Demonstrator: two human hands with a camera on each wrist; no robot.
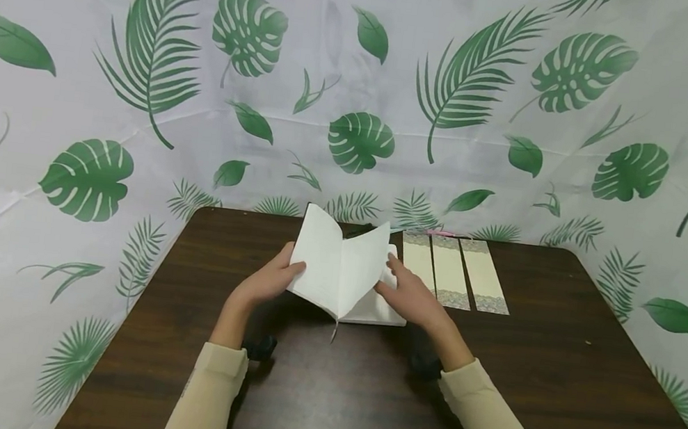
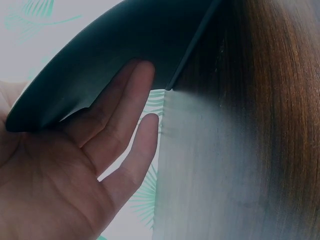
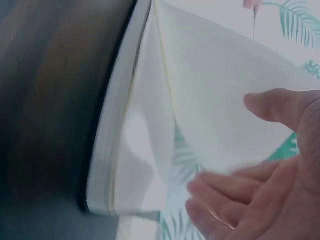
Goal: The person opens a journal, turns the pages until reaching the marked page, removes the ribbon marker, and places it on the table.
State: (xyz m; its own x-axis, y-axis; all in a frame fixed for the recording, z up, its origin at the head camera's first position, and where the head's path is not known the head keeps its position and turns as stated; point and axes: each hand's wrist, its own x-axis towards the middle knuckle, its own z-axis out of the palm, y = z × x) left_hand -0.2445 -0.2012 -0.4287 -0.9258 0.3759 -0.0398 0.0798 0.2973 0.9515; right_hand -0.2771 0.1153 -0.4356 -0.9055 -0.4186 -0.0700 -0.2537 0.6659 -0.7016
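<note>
A notebook [image 1: 318, 257] with blank white pages lies opened, its left half tilted up off the table. My left hand [image 1: 268, 278] holds that left side, thumb on the page edge. In the left wrist view, the fingers of the left hand [image 2: 107, 135] lie against the dark cover [image 2: 115, 55]. One page [image 3: 225, 85] stands raised between the halves. Beside its free edge is my right hand [image 1: 413, 297], thumb and fingers spread apart, the fingertips at the page's edge in the right wrist view. A thin ribbon [image 1: 334, 332] hangs from the notebook's lower spine.
Three cream bookmarks [image 1: 451, 271] with patterned ends lie side by side right of the notebook, near the back edge. A dark object [image 1: 358, 230] is partly hidden behind the pages. The brown wooden table [image 1: 323, 408] meets a leaf-print cloth [image 1: 311, 43] behind.
</note>
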